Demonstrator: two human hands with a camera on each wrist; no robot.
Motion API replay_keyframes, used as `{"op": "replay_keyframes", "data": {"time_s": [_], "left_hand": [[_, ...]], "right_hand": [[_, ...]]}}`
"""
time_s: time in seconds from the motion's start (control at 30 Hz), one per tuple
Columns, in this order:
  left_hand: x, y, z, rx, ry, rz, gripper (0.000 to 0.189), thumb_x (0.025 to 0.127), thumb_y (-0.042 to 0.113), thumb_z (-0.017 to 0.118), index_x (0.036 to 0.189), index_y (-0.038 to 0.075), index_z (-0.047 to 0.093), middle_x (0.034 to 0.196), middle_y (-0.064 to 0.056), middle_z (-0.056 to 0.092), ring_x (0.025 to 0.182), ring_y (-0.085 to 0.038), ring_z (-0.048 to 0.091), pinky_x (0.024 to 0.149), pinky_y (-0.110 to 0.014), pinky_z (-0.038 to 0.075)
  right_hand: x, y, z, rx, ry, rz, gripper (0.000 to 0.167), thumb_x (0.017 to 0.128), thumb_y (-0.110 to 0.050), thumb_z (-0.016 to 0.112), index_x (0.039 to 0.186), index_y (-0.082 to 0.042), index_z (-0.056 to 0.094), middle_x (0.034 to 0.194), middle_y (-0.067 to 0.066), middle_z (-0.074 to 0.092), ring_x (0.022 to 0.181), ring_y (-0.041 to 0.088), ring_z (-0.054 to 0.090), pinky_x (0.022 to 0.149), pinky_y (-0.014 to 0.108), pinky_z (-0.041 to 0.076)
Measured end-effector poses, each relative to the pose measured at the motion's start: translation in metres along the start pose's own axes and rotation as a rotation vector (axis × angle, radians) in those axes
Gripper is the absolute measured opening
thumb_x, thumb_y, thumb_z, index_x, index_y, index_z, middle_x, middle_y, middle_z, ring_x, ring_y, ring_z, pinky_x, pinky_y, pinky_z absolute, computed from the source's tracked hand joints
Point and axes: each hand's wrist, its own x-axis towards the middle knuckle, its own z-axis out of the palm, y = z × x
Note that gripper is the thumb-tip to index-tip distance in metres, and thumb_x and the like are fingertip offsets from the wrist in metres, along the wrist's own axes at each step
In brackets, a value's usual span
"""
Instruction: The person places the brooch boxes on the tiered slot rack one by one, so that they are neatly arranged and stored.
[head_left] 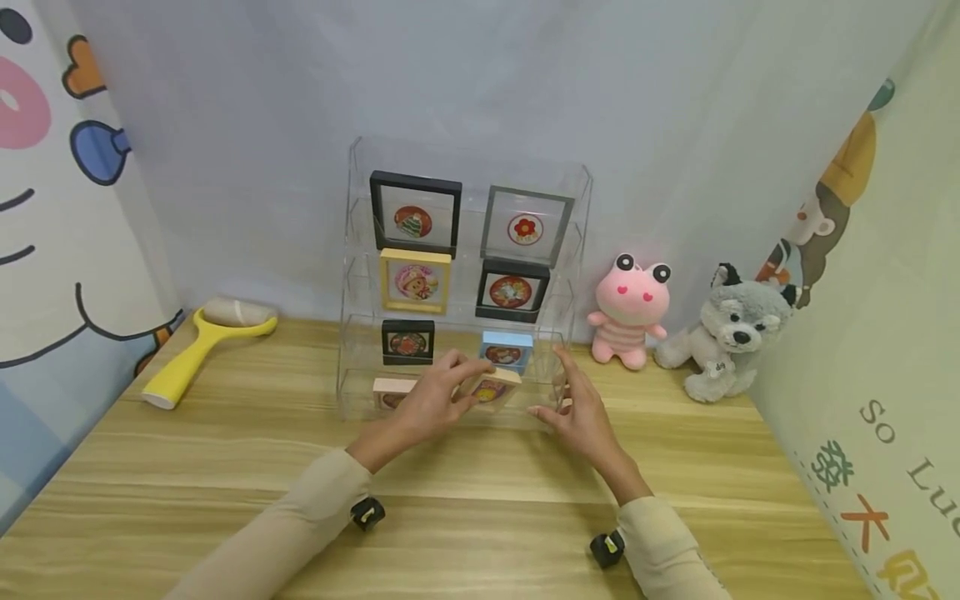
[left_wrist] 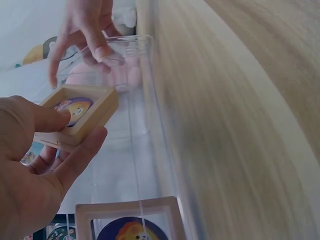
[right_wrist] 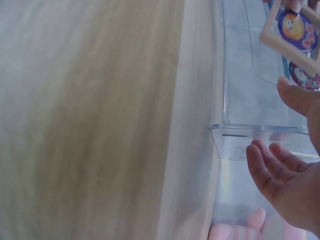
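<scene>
A small cream display frame (head_left: 495,390) with a round cartoon badge is pinched between the thumb and fingers of my left hand (head_left: 433,402). It is tilted over the lowest tier of a clear acrylic stepped rack (head_left: 468,421). At the rack's right end is my right hand (head_left: 583,414), its thumb and fingers spread apart around the side panel. Nothing sits in its grasp in the right wrist view, and whether the fingertips touch the acrylic I cannot tell. Left of the held frame, a pale pink frame (left_wrist: 180,215) stands in the lowest tier, partly behind my left hand in the head view.
Higher tiers hold several frames, among them a blue one (head_left: 507,340), a yellow one (head_left: 447,283) and a black one (head_left: 460,212). A pink frog plush (head_left: 632,312) and a grey dog plush (head_left: 738,333) sit on the right. A yellow-handled lint roller (head_left: 183,367) lies left.
</scene>
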Motion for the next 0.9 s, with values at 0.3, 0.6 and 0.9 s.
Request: {"op": "replay_keyframes", "data": {"time_s": [0.3, 0.6, 0.9], "left_hand": [[0.002, -0.004, 0.021, 0.005, 0.004, -0.050, 0.046, 0.087, -0.005, 0.071, 0.130, 0.009, 0.064, 0.099, -0.009, 0.053, 0.077, -0.012, 0.050, 0.065, -0.022, 0.047], [-0.002, -0.005, 0.027, 0.001, -0.056, -0.081, 0.045, 0.091, -0.005, 0.065, 0.133, 0.011, 0.063, 0.102, -0.007, 0.051, 0.076, -0.012, 0.051, 0.060, -0.018, 0.047], [-0.005, -0.011, 0.028, 0.126, -0.026, -0.001, 0.042, 0.090, -0.005, 0.067, 0.129, 0.011, 0.066, 0.100, -0.006, 0.058, 0.077, -0.014, 0.056, 0.066, -0.022, 0.051]], "right_hand": [[-0.001, -0.001, 0.000, 0.010, 0.000, 0.000, 0.096, 0.076, -0.006, 0.086, 0.154, -0.014, 0.031, 0.100, 0.016, 0.055, 0.087, 0.038, 0.067, 0.065, 0.026, 0.056], [-0.001, -0.003, -0.002, 0.006, -0.014, 0.021, 0.094, 0.078, -0.006, 0.085, 0.154, -0.013, 0.031, 0.102, 0.017, 0.055, 0.089, 0.039, 0.066, 0.066, 0.029, 0.057], [-0.001, -0.003, -0.001, 0.014, -0.006, 0.015, 0.094, 0.077, -0.006, 0.086, 0.154, -0.014, 0.032, 0.102, 0.019, 0.056, 0.088, 0.039, 0.066, 0.065, 0.026, 0.056]]}}
